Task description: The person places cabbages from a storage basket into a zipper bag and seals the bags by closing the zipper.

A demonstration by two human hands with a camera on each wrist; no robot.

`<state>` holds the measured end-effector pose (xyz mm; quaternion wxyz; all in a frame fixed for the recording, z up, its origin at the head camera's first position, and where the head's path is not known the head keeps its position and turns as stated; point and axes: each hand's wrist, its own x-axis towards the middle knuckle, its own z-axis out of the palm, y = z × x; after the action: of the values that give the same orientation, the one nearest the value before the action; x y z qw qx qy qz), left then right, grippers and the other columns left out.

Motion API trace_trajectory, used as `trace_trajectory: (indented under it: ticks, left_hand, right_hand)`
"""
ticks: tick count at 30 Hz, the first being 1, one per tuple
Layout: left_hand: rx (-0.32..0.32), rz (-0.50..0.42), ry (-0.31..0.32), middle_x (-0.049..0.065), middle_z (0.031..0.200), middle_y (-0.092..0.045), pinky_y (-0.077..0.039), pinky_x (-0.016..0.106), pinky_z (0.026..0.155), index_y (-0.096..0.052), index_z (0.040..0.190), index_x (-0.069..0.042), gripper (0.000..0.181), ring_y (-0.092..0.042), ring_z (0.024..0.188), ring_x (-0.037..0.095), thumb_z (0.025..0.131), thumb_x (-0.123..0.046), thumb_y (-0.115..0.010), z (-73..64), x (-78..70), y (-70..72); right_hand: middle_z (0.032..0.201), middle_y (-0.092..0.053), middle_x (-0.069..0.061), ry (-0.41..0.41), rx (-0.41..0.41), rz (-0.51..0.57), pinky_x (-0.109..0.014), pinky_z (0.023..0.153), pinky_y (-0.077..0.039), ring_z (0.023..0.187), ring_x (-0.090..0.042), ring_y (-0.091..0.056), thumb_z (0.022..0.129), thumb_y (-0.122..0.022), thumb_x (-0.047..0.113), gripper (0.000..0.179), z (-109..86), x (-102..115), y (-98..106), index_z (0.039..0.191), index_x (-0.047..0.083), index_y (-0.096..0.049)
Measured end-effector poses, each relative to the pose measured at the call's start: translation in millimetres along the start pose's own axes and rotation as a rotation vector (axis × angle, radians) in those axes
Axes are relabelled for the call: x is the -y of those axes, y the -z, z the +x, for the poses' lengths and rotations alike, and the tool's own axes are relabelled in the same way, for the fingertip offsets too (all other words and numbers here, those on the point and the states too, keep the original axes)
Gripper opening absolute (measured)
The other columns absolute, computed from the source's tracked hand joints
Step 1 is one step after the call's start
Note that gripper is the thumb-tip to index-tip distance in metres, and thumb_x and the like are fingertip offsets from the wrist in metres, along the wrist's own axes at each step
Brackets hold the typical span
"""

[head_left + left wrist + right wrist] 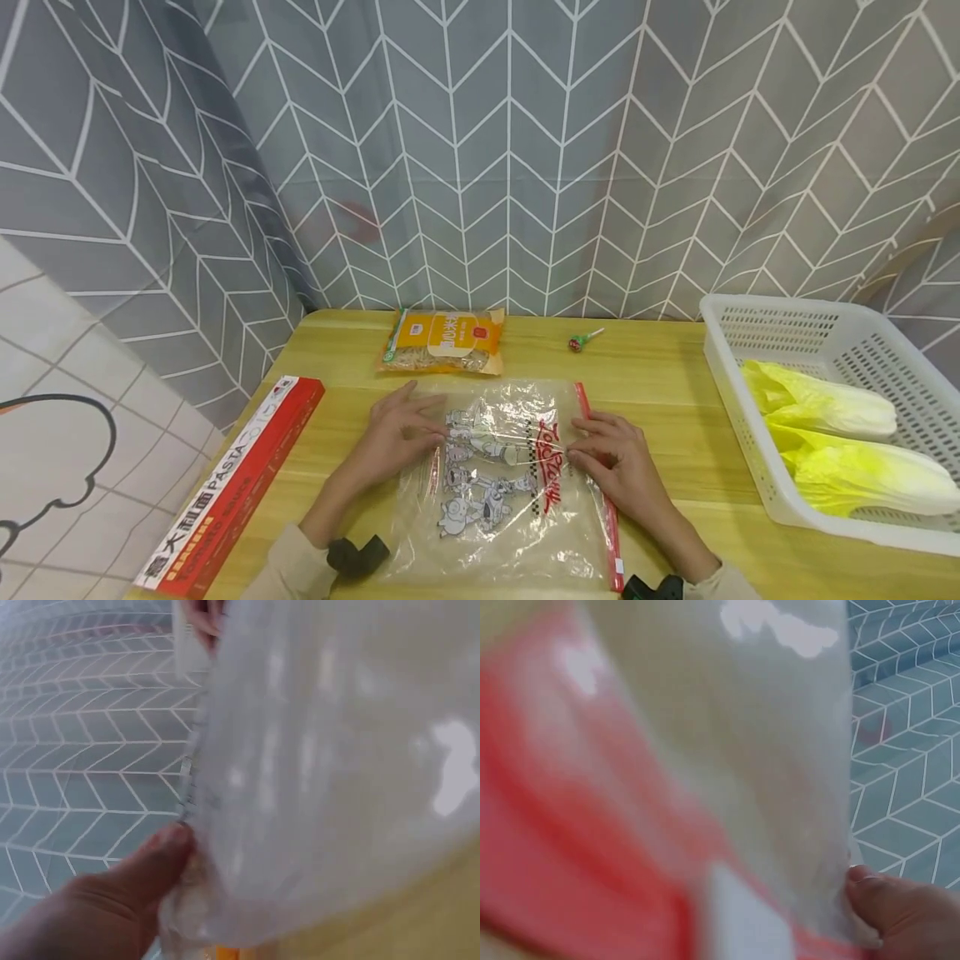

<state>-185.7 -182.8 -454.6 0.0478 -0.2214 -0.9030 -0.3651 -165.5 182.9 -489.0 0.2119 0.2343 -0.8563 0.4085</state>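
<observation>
A clear plastic zip bag (510, 550), printed with cartoon figures and red lettering, is stretched between both hands in the head view. A red strip runs down its right edge. My left hand (403, 429) pinches the bag's left side; in the left wrist view the thumb (161, 855) presses on the film's edge. On the right side, my right hand (611, 458) pinches the bag beside the red strip, fingers behind it. The right wrist view has the red strip (577, 825) blurred up close, with the right hand (904, 911) gripping the film's edge.
Behind the bag lie an orange-and-clear food packet (442, 340) and a small lollipop (577, 342). Along the left stands a red pasta box (232, 492). A white plastic basket (738, 450) at the right holds two leafy cabbages (862, 475). A grey patterned curtain (510, 167) hangs behind.
</observation>
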Motion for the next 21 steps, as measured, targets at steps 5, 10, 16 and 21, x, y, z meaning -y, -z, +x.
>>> trace_trajectory:
  ticks: [5, 10, 16, 21]
  left_hand:
    - [-0.039, 0.043, -0.035, 0.003, 0.145, -0.061, -0.011, 0.071, 0.117, -0.082, 0.095, -0.027, 0.012, -0.025, 0.152, 0.049, 0.086, -0.02, -0.081, 12.9, -5.2, 10.0]
    - [-0.047, 0.067, -0.043, 0.006, 0.146, -0.061, -0.015, 0.073, 0.115, -0.083, 0.096, -0.025, 0.012, -0.027, 0.151, 0.052, 0.086, -0.019, -0.081, 28.9, -2.4, 21.1]
    - [-0.059, 0.086, -0.063, 0.01, 0.144, -0.062, -0.018, 0.073, 0.115, -0.083, 0.096, -0.02, 0.009, -0.031, 0.148, 0.054, 0.087, -0.018, -0.08, 48.2, 12.1, 32.6]
    - [-0.082, 0.143, -0.079, 0.014, 0.14, -0.065, -0.026, 0.075, 0.112, -0.082, 0.097, -0.016, 0.011, -0.038, 0.144, 0.054, 0.087, -0.016, -0.079, 61.6, 31.6, 35.1]
  right_hand:
    - [0.115, -0.077, -0.01, 0.048, -0.07, -0.009, -0.037, 0.099, -0.034, 0.115, -0.035, -0.06, 0.073, -0.086, 0.001, 0.021, 6.4, 3.6, -2.8, 0.086, 0.017, -0.081]
    - [0.114, -0.077, -0.013, 0.061, -0.108, -0.021, -0.04, 0.098, -0.036, 0.113, -0.035, -0.062, 0.075, -0.085, 0.001, 0.017, 17.5, 6.2, -9.8, 0.088, 0.013, -0.082]
    - [0.115, -0.077, -0.013, 0.013, -0.122, -0.01, -0.048, 0.097, -0.043, 0.112, -0.034, -0.064, 0.078, -0.084, 0.005, 0.012, 34.3, 5.2, -25.9, 0.088, 0.012, -0.082]
    - [0.112, -0.078, -0.013, -0.04, -0.143, -0.039, -0.05, 0.093, -0.048, 0.108, -0.033, -0.065, 0.08, -0.085, 0.008, 0.008, 46.6, 8.8, -43.9, 0.087, 0.01, -0.082]
